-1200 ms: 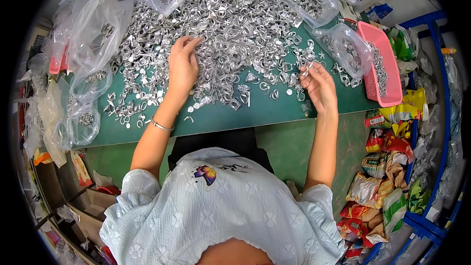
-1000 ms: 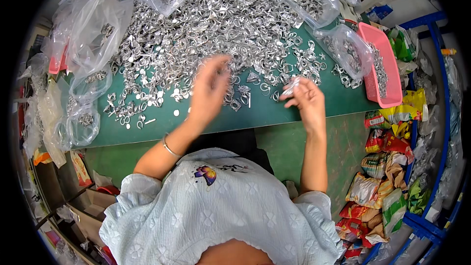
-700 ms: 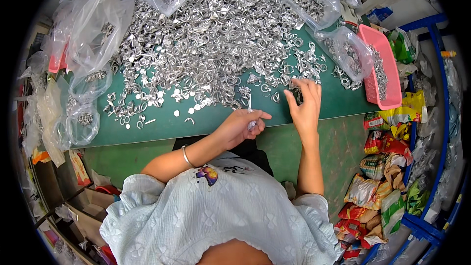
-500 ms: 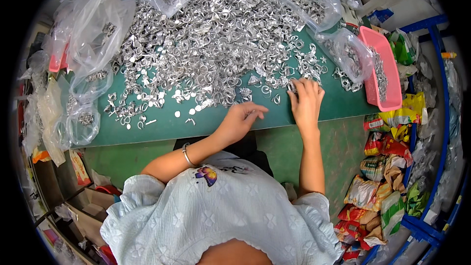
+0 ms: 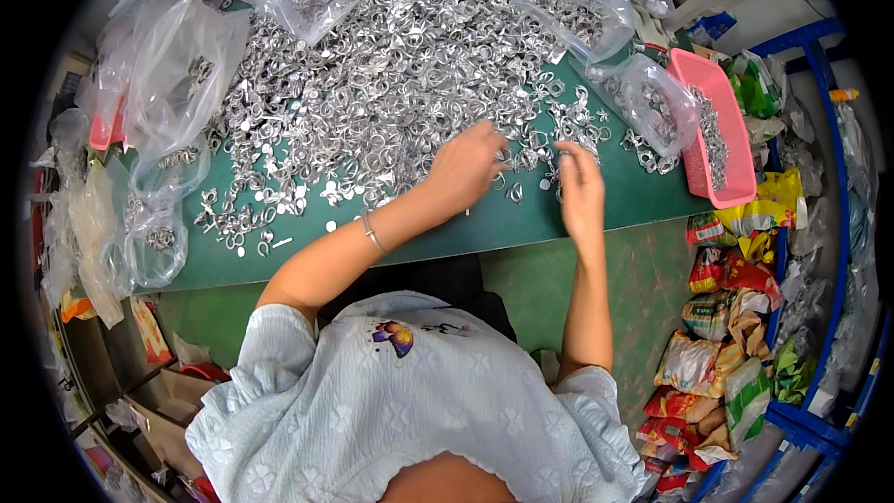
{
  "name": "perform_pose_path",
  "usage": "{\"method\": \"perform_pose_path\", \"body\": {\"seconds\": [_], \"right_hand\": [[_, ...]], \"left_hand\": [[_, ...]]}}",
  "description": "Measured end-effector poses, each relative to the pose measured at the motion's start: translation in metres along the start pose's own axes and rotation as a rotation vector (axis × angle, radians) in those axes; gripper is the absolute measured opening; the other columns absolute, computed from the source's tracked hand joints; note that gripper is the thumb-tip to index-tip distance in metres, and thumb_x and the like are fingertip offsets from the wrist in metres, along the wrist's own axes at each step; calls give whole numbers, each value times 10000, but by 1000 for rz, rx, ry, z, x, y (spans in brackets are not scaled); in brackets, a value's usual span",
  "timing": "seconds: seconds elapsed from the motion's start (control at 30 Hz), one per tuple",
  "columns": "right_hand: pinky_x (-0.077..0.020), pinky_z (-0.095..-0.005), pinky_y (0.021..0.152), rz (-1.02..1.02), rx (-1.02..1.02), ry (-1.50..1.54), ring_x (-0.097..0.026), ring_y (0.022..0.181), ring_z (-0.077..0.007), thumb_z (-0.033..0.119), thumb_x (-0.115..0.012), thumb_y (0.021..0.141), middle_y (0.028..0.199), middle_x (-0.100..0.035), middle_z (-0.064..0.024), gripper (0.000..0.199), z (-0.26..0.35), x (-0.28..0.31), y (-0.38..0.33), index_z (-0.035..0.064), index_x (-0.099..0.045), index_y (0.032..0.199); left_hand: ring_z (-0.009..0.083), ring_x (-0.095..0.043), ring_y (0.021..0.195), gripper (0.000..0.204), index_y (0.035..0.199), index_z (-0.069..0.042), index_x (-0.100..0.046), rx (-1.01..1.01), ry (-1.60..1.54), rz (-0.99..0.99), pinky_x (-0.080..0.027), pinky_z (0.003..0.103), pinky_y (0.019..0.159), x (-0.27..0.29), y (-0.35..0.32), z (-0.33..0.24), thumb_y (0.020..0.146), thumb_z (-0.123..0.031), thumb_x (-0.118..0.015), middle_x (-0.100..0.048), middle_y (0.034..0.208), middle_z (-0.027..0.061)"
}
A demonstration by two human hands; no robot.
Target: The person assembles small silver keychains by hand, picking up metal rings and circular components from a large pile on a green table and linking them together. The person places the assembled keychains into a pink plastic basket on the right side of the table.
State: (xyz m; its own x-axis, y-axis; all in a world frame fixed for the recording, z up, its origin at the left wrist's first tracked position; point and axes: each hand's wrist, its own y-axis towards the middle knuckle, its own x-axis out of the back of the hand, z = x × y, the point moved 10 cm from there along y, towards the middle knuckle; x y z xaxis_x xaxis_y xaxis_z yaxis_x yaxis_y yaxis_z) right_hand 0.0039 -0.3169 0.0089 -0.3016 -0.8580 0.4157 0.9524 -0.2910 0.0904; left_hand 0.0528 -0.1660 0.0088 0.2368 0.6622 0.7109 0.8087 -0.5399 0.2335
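Note:
A broad heap of silver-coloured metal rings (image 5: 372, 84) covers much of the green table. My left hand (image 5: 468, 165), with a bangle at the wrist, reaches into the heap's near right edge. Its fingers are curled closed, and what they grip, if anything, is hidden. To the right, my right hand (image 5: 582, 194) is beside a smaller group of rings (image 5: 579, 119). Its fingers are bent and drawn together, with a tiny shiny piece at the tips that is too small to name. A few loose rings lie on the table between the hands.
A pink plastic basket (image 5: 747, 144) of metal pieces stands at the right table edge, beside a clear bag (image 5: 656, 102) of similar pieces. More clear plastic bags (image 5: 182, 74) lie at the left. Blue shelving (image 5: 843, 177) and colourful packets (image 5: 694, 359) are at the right.
My left hand has moved up and forward from the table's near edge into the ring heap. My right hand has drawn slightly back, its fingers closer together.

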Motion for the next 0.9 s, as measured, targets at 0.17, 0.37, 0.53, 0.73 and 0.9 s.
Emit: {"method": "perform_pose_path", "body": {"seconds": [0.17, 0.37, 0.53, 0.73, 0.9], "right_hand": [[-432, -397, 602, 54, 298, -600, -541, 690, -313, 101, -651, 731, 786, -510, -137, 237, 23, -41, -1, 40, -585, 950], [-371, -244, 563, -27, -182, 236, -465, 632, -101, 98, -632, 784, 737, -528, -16, 113, -20, -13, 11, 9, -589, 838], [-376, -244, 585, -125, 187, -96, -453, 692, -90, 109, -637, 782, 884, -548, -38, 121, 10, -3, 21, 12, -578, 823], [-419, -220, 604, 73, -73, 559, -532, 717, -141, 107, -601, 804, 996, -571, -115, 99, 3, -28, 32, 34, -558, 854], [-476, -259, 547, 321, -438, 1300, -577, 668, -189, 104, -527, 856, 901, -586, -104, 248, 6, -75, 24, 21, -520, 1089]], "left_hand": [[131, -508, 688, 191, 910, -58, -596, 222, -440, -212, -423, 261, 609, 31, -6, 35, 745, -113, -676, -534, 783, 38], [37, -376, 611, 153, 999, -58, -519, 575, -1395, -5, -343, 175, 536, 14, -10, 58, 884, -157, -528, -432, 710, -50], [58, -364, 596, 104, 943, -82, -513, 591, -1694, 83, -364, 187, 535, 4, -12, 55, 894, -174, -509, -450, 746, -49], [58, -354, 575, 200, 990, -27, -532, 672, -1753, 61, -384, 190, 553, 11, -18, 52, 895, -201, -509, -542, 884, 39], [47, -371, 555, 177, 924, -22, -524, 619, -1714, 52, -382, 181, 548, 13, -15, 53, 884, -194, -534, -576, 879, 38]]}}
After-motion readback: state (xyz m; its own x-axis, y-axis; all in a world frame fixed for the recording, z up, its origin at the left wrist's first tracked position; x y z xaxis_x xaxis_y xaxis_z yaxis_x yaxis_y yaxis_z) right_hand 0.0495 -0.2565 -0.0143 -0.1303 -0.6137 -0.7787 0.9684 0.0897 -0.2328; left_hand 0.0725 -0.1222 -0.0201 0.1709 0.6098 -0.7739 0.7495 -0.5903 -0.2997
